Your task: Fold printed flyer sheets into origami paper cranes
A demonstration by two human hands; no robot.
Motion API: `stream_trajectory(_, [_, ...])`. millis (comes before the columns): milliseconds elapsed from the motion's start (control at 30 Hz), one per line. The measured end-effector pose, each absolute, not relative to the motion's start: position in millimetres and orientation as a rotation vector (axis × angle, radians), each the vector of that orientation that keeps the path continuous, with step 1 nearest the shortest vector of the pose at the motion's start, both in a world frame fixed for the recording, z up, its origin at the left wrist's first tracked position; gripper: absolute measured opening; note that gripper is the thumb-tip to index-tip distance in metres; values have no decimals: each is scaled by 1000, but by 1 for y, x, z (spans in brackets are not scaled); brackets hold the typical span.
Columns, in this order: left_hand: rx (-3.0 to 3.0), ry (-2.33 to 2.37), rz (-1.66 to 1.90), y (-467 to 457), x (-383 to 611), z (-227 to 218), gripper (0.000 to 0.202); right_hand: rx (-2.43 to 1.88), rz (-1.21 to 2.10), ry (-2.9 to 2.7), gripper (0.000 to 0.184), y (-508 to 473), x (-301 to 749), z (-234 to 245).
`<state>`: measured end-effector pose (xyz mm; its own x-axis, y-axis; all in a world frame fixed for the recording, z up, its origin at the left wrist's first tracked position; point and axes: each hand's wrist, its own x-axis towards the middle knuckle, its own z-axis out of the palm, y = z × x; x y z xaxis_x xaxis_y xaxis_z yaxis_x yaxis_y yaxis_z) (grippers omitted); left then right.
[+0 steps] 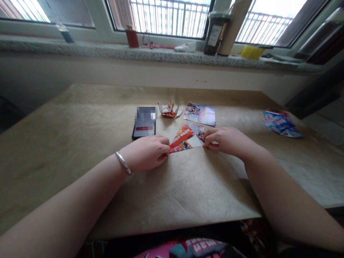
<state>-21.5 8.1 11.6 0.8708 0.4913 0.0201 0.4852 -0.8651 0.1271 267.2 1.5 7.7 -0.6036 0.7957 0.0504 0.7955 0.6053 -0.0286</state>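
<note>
A folded sheet of printed paper (185, 139), orange, red and white with a patterned upper corner, lies on the table between my hands. My left hand (150, 152), with a silver bangle at the wrist, pinches its left corner. At the right corner, my right hand (221, 139) has its fingers closed on the paper's edge. Just behind my left hand lies a phone (145, 123) with its screen lit and partly blurred out. Beyond the sheet stand a folded paper crane (170, 111) in red and white and a flat blue-and-pink printed sheet (200, 113).
Several blue and red printed papers (282, 123) lie fanned at the table's right. The brown table (67, 143) meets a wall under a granite sill (107, 52). On the sill are a red container (132, 37), a dark jar (215, 34) and a yellow item (252, 52).
</note>
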Motion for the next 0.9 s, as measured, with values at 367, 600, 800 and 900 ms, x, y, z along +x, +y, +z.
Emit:
stream_trajectory(367, [2958,737,110,9,-25,12,16,-1305,83,-2789,20,6,273,6])
stream_trajectory(600, [2937,739,106,11,-27,13,17,-1355,91,-2780,19,5,273,8])
stream_trajectory(800, [2927,731,127,14,-28,9,18,-1431,92,-2784,21,4,274,9])
stream_trajectory(900, [2938,706,98,14,-28,10,20,-1430,71,-2783,21,3,273,10])
